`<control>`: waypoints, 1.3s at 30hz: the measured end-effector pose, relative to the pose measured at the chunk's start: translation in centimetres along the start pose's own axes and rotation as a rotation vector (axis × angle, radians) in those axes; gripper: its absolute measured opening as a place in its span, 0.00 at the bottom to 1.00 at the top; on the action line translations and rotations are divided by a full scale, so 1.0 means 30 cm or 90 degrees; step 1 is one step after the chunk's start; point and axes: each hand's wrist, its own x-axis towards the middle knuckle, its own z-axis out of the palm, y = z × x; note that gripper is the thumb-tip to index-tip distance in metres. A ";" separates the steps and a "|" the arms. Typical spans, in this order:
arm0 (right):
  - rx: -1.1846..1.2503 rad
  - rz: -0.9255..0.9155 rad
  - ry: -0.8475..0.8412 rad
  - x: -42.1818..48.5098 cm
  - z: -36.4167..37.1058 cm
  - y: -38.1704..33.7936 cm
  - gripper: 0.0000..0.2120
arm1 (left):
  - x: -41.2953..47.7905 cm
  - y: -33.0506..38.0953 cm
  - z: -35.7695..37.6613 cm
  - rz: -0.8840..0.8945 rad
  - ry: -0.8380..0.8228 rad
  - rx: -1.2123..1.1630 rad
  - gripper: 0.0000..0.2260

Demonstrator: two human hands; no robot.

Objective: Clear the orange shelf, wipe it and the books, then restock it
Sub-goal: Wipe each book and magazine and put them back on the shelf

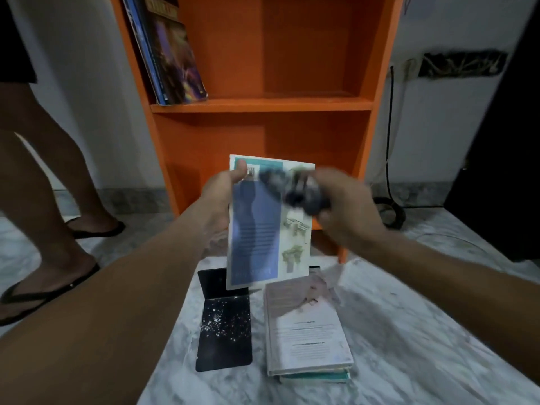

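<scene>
My left hand (pixel 218 197) grips the left edge of a white and blue book (pixel 263 235), held upright in front of the orange shelf (pixel 263 105). My right hand (pixel 347 209) clutches a dark crumpled cloth (pixel 295 188), blurred, pressed against the book's upper cover. On the shelf's upper board, a few books (pixel 172 59) lean against the left wall. The lower compartment looks bare. On the floor below the held book lies a pale book stack (pixel 306 331) beside a black speckled bookend (pixel 223 325).
Another person's legs in black flip-flops (pixel 43 290) stand at the left. A black cable (pixel 390 159) hangs down the wall right of the shelf and coils on the marble floor (pixel 423 331). A dark door or panel stands at the far right.
</scene>
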 end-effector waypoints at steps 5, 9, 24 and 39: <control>-0.013 0.027 -0.046 0.093 0.080 -0.077 0.33 | -0.051 0.042 0.083 -0.020 -0.135 -0.082 0.20; -0.103 -0.233 -0.329 -0.211 0.183 -0.026 0.27 | -0.066 0.092 0.046 0.023 -0.115 -0.130 0.24; -0.024 -0.135 -0.224 -0.133 0.134 -0.090 0.21 | -0.088 0.120 0.046 0.025 -0.104 -0.173 0.22; 0.209 0.155 -0.175 -0.029 0.096 -0.106 0.31 | -0.071 0.143 0.188 0.055 0.089 -0.143 0.19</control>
